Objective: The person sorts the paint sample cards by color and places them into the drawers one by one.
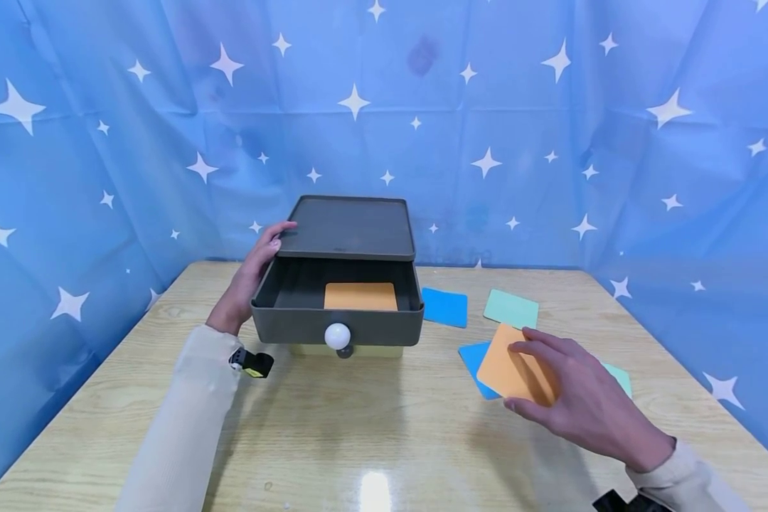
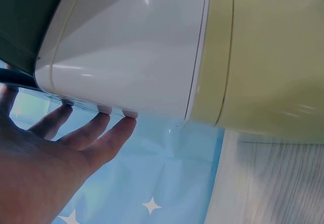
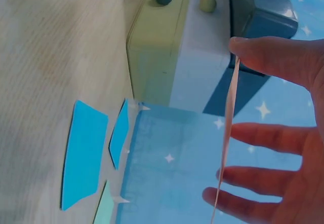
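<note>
A small chest of drawers (image 1: pixel 352 227) stands at the back of the table, its dark grey top drawer (image 1: pixel 294 320) pulled out. Inside that drawer lies an orange card (image 1: pixel 360 296). My left hand (image 1: pixel 243 281) rests against the chest's left side; in the left wrist view its fingertips touch the back edge of the white tier (image 2: pixel 126 57). Over the right part of the table, my right hand (image 1: pixel 589 398) pinches another orange card (image 1: pixel 508 366) between thumb and fingers. That card appears edge-on in the right wrist view and partly hides a blue card (image 1: pixel 471 355).
Another blue card (image 1: pixel 446 307) lies right of the chest, with a mint green card (image 1: pixel 512 308) beyond it. A second mint green card (image 1: pixel 619 377) is mostly hidden behind my right hand. A starry blue curtain (image 1: pixel 384 128) surrounds the wooden table (image 1: pixel 320 441).
</note>
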Demonstrator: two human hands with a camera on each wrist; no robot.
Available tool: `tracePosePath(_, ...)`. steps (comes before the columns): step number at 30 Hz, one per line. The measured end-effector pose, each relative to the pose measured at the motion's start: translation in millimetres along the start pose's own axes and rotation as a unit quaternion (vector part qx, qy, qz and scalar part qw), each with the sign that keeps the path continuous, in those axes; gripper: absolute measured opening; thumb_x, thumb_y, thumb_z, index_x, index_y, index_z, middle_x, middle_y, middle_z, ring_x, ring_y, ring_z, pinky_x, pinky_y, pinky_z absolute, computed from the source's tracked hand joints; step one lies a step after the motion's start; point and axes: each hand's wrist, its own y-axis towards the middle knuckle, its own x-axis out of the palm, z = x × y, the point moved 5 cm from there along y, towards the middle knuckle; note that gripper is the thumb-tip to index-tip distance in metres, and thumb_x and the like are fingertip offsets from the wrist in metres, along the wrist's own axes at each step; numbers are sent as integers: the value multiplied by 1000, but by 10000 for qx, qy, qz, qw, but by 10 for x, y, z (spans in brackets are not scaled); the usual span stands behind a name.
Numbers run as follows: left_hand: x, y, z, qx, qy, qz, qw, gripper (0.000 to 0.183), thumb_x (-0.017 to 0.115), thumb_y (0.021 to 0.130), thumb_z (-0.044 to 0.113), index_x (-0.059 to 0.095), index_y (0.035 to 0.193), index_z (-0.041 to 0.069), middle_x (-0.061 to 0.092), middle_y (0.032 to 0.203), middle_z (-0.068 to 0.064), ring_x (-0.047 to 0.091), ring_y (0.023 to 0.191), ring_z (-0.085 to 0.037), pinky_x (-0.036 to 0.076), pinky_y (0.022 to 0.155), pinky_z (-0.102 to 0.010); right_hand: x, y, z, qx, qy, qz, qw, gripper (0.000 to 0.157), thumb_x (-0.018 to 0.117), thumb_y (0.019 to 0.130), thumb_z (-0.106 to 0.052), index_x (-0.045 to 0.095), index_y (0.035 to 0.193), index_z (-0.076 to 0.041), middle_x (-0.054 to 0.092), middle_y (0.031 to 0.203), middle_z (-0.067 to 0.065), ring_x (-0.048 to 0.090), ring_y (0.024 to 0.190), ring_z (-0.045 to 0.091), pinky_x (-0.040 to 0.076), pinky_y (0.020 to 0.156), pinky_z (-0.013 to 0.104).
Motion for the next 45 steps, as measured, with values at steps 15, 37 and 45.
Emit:
tracePosePath(15, 0, -9, 1, 12, -2, -16, 10000, 53, 23, 107, 40, 24, 158, 27, 12, 167, -1, 22, 149, -30, 28, 116, -59, -160, 96, -83, -322, 59, 186, 9993, 58, 87, 73, -41, 66, 122, -19, 59, 140, 16, 58, 121, 44, 51, 79, 52)
tracePosePath(37, -10, -5, -6, -13, 58, -4, 10000, 52, 24, 108, 41, 24, 158, 27, 12, 167, -1, 23, 150, -31, 28, 116, -59, -257, 197, -174, -763, 295, 432, 9957, 59, 88, 73, -34, 65, 126, -20, 58, 143, 15, 58, 123, 42, 51, 86, 57)
tracePosePath(45, -4, -6, -3, -17, 9, -6, 10000, 53, 24, 108, 40, 24, 158, 27, 12, 168, -1, 23, 149, -31, 29, 115, -58, -331, 264, -228, -877, 331, 419, 9947, 59, 88, 74, -33, 64, 126, -21, 58, 143, 14, 59, 121, 41, 52, 84, 55)
